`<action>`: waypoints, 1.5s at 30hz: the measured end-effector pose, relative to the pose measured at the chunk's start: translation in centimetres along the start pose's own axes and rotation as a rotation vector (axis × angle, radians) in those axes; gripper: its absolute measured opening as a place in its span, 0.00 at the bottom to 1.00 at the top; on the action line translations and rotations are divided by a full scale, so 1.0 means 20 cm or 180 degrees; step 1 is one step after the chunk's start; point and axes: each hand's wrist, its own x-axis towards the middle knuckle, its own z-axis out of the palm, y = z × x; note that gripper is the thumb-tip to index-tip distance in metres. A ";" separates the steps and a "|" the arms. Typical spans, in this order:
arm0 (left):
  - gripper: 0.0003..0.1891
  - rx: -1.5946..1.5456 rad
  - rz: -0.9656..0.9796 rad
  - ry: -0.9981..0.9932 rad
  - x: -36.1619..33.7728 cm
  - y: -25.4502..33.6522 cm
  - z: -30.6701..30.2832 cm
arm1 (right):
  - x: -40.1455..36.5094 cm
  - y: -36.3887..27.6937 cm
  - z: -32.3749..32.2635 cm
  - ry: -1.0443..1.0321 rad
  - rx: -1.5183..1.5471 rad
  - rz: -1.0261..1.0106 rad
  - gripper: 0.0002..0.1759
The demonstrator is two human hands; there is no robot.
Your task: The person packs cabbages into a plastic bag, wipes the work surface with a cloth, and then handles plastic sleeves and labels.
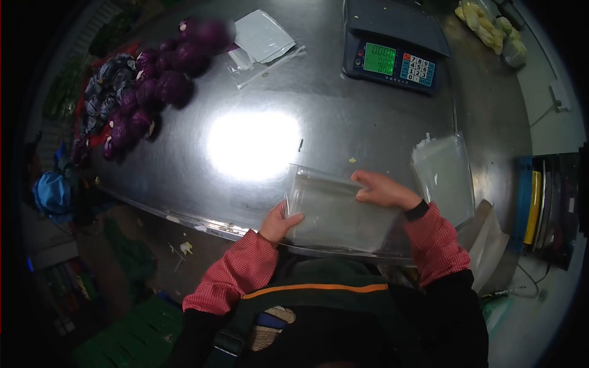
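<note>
Both of my hands hold a stack of clear plastic bags (pixel 337 211) over the front edge of the steel table (pixel 343 116). My left hand (pixel 279 224) grips the stack's left edge, with the thumb on top and the fingers underneath. At the upper right edge, my right hand (pixel 383 191) pinches the plastic between thumb and fingers. Another pile of clear bags (pixel 445 175) lies to the right of my right hand.
Purple cabbages (pixel 173 88) are heaped at the back left. White packets (pixel 264 37) lie near a digital scale (pixel 396 43) with a lit green display. Yellowish wrapped vegetables (pixel 481 27) sit at the back right. A green crate (pixel 132 334) stands below left.
</note>
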 end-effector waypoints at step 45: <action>0.35 0.4200 -0.0372 -0.0321 -0.01 0.45 -0.24 | -0.45 -0.32 0.27 0.0980 -0.0639 0.1034 0.17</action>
